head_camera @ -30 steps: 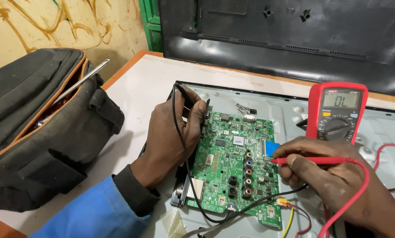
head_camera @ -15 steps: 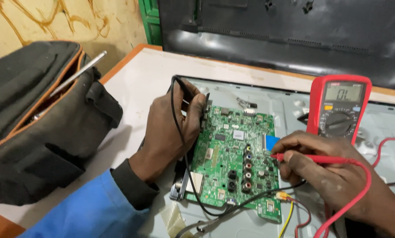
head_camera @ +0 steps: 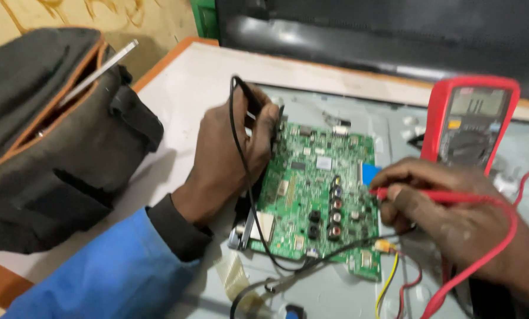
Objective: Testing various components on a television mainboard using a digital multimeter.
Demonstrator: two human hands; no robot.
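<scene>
Hands: two; left hand (head_camera: 229,156) grips one black probe (head_camera: 249,100), right hand (head_camera: 447,207) pinches one red probe (head_camera: 424,195).
Boards: one green circuit board (head_camera: 317,195).
Meters: one red multimeter (head_camera: 468,121).
Bags: one grey bag (head_camera: 51,142) on the worktop (head_camera: 199,77).

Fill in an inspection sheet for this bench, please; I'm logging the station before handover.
Surface: white tabletop with orange edge; a grey metal back panel lies on it.
Job's things: green rectangular circuit board on the panel; red handheld multimeter stands behind it, display lit.
Clutter: dark grey fabric tool bag with orange trim at the left, a thin silver rod sticking out.
Grippers: left hand holds the black probe at the board's top left edge; right hand holds the red probe at its right side.
Cables: black lead loops under the board; red lead; yellow and red wires at the board's lower corner.
Surroundings: black flat panel behind; yellowish wall.
</scene>
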